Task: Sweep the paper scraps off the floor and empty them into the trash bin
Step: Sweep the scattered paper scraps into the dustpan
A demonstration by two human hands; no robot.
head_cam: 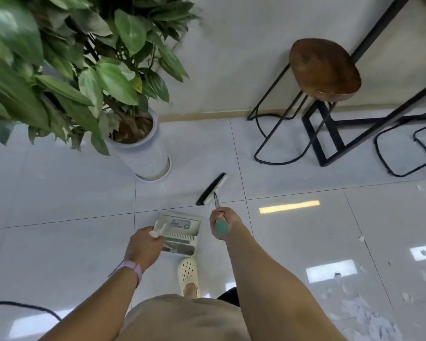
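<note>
We grip the broom [213, 189] handle in the right hand [223, 223] and the dustpan [181, 232] handle in the left hand [144, 244], both held ready. Paper scraps [369, 318] lie unswept at the floor's lower right corner.

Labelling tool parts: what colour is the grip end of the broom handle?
Teal green, on the long-handled broom gripped by the right hand; seen in the head view.

Single head-worn wide-angle view, looking steeply down and forward from standing height onto the glossy pale grey tiled floor [59, 193]; both forearms enter from the bottom edge.
</note>
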